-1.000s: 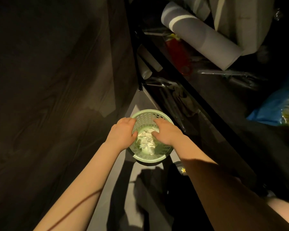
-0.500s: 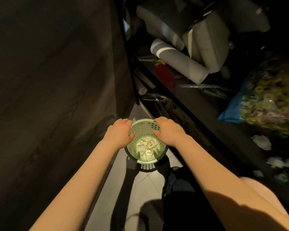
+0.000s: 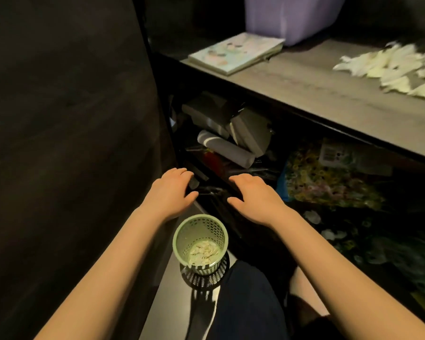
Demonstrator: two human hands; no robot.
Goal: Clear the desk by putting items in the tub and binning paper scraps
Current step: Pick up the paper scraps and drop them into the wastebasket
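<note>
Paper scraps (image 3: pixel 204 251) cover the bottom of the green mesh bin (image 3: pixel 179 238). It stands on the floor (image 3: pixel 166 293) low in the middle, just right of the dark panel (image 3: pixel 59 143) that fills the left side. Above the bin, the left hand (image 3: pixel 171 192) and then the right hand (image 3: pixel 253 197) hang palm down with fingers loosely spread, gripping nothing. Their fingertips reach the edge of the lower shelf (image 3: pixel 201 174), though in the gloom I cannot tell whether they touch it. Behind them a grey roll (image 3: pixel 225 148) and grey boxes (image 3: pixel 250 128) are half lost in shadow. On the bench (image 3: pixel 329 101) above lies a pale book (image 3: pixel 236 52), and beside it stands the purple tub (image 3: pixel 290 18), cut off by the top edge. Further right a blurred white scrap heap (image 3: pixel 398 69) runs off the frame, and beneath it sits a dim flowered bag (image 3: pixel 329 182).
</note>
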